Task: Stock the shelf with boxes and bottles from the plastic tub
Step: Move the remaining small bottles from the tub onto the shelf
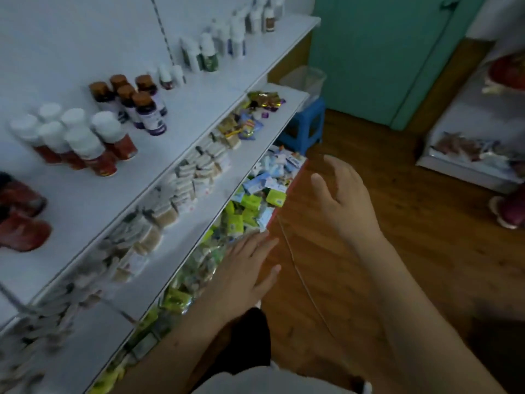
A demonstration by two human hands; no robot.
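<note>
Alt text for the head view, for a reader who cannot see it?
Two empty, open hands, left hand and right hand, reach over a wooden floor beside white shelves holding bottles, small boxes and packets.

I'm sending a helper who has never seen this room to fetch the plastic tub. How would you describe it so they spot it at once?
Start at the white shelf unit along the wall and follow it to its far end by the green door. There a blue stool stands on the wooden floor, and the plastic tub sits on it. It is the only clear, see-through container there.
</note>
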